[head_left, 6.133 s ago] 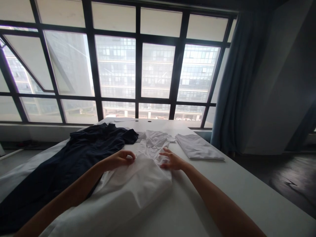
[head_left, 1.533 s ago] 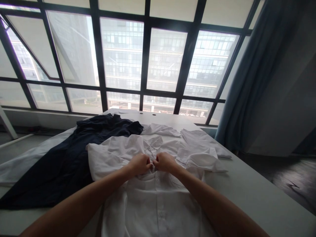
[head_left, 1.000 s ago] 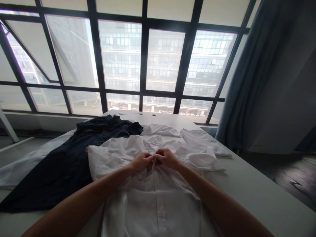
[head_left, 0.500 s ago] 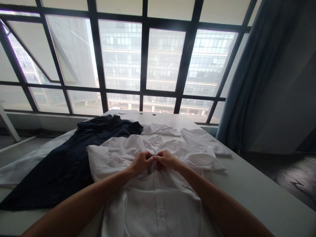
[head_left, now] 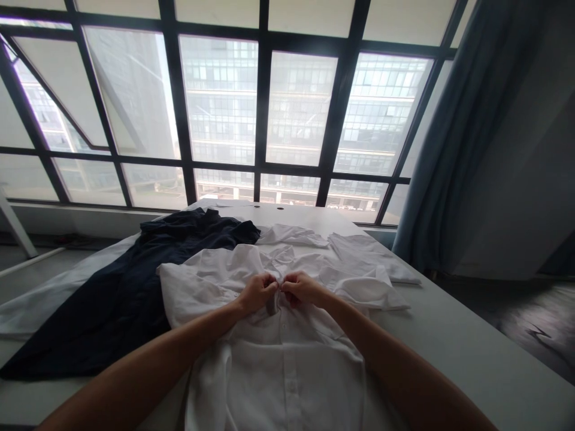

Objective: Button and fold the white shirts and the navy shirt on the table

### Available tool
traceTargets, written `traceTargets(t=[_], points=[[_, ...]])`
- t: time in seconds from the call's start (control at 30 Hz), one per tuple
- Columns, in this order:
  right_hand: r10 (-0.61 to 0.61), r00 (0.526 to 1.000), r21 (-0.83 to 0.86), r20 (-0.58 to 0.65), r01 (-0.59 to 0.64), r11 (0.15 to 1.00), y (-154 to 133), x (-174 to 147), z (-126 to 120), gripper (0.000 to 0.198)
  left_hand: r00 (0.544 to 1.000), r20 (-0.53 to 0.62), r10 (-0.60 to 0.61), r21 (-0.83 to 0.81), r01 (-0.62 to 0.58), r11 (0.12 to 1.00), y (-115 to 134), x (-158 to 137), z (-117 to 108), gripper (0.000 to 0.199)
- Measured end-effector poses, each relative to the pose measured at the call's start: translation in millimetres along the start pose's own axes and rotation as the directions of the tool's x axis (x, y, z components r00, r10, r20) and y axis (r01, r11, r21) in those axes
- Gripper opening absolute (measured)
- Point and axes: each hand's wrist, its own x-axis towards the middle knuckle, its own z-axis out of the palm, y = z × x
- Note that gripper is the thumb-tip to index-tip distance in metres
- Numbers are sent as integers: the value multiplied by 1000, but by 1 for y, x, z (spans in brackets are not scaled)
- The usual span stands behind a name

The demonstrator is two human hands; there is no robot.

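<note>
Fingers of the left hand (head_left: pixel 259 293) and right hand (head_left: pixel 300 288) have got a white fabric button-up shirt (head_left: pixel 251 371) pinched at its front, it's spread toward the white worktop's (head_left: pixel 449 347) near edge, dark navy fabric garment (head_left: pixel 121 299) just left of it

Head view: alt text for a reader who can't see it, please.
Left hand and right hand pinch the front of a white shirt on a white table; a dark garment lies to their left, a window behind.

Shirt (head_left: pixel 287 365), laid on table (head_left: pixel 417 341); second garment (head_left: pixel 117 299), placed left; third garment (head_left: pixel 372 254), set behind, right; window (head_left: pixel 220 102), situated beyond table; curtain (head_left: pixel 442 173), hung at right.
</note>
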Motion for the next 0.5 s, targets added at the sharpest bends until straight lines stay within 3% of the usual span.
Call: traceTargets(t=[0.13,0.3,0.5], points=[[-35,999,-34,9,35,999,8,5,-2,17,999,48,-21,-85,25,996,-1,-1,1,21],[-134,989,-249,-64,114,962,20,14,-2,11,991,135,-23,-181,48,982,5,-6,5,27],[-60,996,-481,-62,23,877,13,1,-32,19,986,145,-83,-6,85,996,10,-6,-15,20]])
